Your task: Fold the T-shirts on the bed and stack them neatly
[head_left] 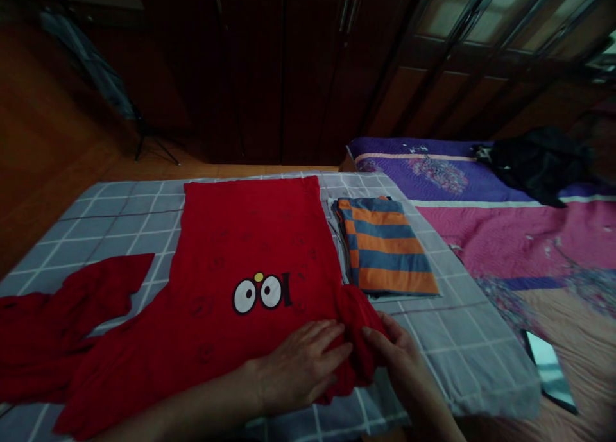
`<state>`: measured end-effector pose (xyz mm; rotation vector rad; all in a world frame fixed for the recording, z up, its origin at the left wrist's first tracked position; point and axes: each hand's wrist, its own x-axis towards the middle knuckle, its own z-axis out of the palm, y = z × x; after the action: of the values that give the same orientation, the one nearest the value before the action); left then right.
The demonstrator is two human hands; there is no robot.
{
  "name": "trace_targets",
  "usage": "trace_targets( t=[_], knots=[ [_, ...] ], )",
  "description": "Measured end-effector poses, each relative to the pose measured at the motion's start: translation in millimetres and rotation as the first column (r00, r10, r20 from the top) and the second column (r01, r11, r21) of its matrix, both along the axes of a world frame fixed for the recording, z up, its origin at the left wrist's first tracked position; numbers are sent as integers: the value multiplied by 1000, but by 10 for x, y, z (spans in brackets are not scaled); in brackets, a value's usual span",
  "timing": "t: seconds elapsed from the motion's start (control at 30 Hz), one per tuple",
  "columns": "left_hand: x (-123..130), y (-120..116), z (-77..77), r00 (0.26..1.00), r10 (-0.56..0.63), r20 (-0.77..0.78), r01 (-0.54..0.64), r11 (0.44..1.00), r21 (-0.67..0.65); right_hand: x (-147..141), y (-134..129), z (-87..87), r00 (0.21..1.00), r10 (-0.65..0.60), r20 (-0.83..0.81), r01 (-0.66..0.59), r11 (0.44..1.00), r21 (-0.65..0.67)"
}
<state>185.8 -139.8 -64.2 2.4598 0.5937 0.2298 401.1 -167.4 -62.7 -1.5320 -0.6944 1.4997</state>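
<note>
A red shirt (250,237) with a cartoon eye print lies spread on the checked cloth, its hem toward the far edge. My left hand (305,362) rests on the lower right part of the shirt, fingers slightly spread. Bunched red fabric at the shirt's right side is pinched between the thumb and fingers of my right hand (394,342). To the right sits a folded stack with an orange and blue striped garment (389,246) on top. Another red garment (67,320) lies crumpled at the left.
The checked cloth (457,326) covers the table. Beyond its right edge is a bed with a purple and pink cover (457,227), a black item (539,163) and a dark flat device (551,368). A tripod (151,137) stands at the back left, near dark cabinets (283,76).
</note>
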Motion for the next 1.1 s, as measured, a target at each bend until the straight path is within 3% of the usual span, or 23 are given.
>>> trace_targets(
  t=[0.1,0.17,0.3,0.4,0.5,0.6,0.67,0.73,0.8,0.9,1.0,1.1],
  knots=[
    [-10,-24,-120,1000,1,6,0,1000,-19,36,-40,-10,992,-73,-99,69,996,-51],
    [-25,-22,-167,1000,2,29,-1,1000,-30,40,-51,-16,984,-63,-168,45,993,-108],
    [-41,14,-181,997,3,76,1,999,-54,-58,7,49,971,33,-239,-71,986,-152],
    [-51,35,-173,996,2,91,4,998,-70,-121,95,132,976,-4,-220,-21,993,-115],
    [-67,37,-177,997,1,81,5,997,-74,-84,118,179,990,-102,-96,98,994,-48],
    [-79,32,-187,998,5,57,-1,997,-78,6,41,162,946,-234,225,200,966,162],
    [-82,31,-188,998,2,55,2,997,-80,55,-18,119,853,-287,435,157,937,311],
    [-82,33,-187,998,-6,65,12,997,-78,83,-41,67,827,-249,504,95,946,311],
    [-82,37,-189,997,-21,80,27,997,-72,97,-16,24,899,-160,408,87,977,193],
    [-81,42,-208,995,-37,96,43,997,-61,98,75,17,989,-97,110,93,995,40],
    [-77,44,-229,994,-30,104,36,998,-56,86,170,56,995,-4,-100,1,1000,-31],
    [-77,46,-228,994,-23,110,30,998,-61,93,225,76,982,103,-159,-121,986,-111]
  ],
)
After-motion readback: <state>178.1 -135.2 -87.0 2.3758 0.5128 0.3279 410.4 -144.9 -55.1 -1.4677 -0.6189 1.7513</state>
